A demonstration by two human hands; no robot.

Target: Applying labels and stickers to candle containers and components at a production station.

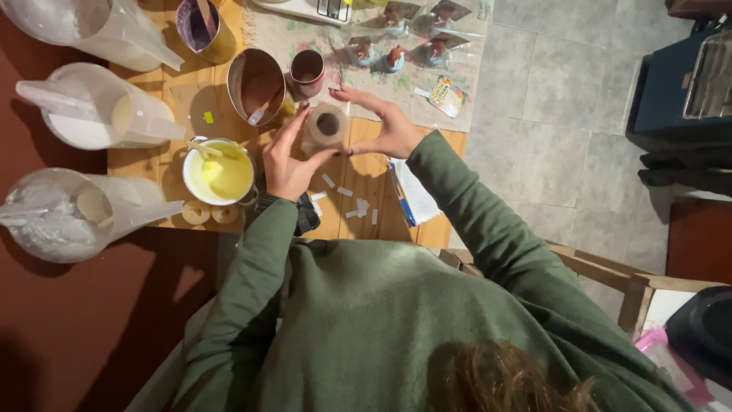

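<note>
In the head view, a small pale cylindrical mould (pixel 326 126) is clasped between the left hand (pixel 286 156) and the right hand (pixel 389 122), fingers closed against its sides, above the wooden table (pixel 358 179). Left of it are seen a white pot of yellow wax (pixel 219 172) and a metal pitcher (pixel 257 85), while clear plastic jugs (pixel 99 114) are ranged at the far left.

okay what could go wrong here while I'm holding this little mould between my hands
The small cylinder mould sits between your left hand and right hand, close to the open brown-lined metal pot and the white pot of yellow liquid; a stray elbow or wrist could tip either. The loose white strips on the wooden table near your sleeves might get swept off.
</note>
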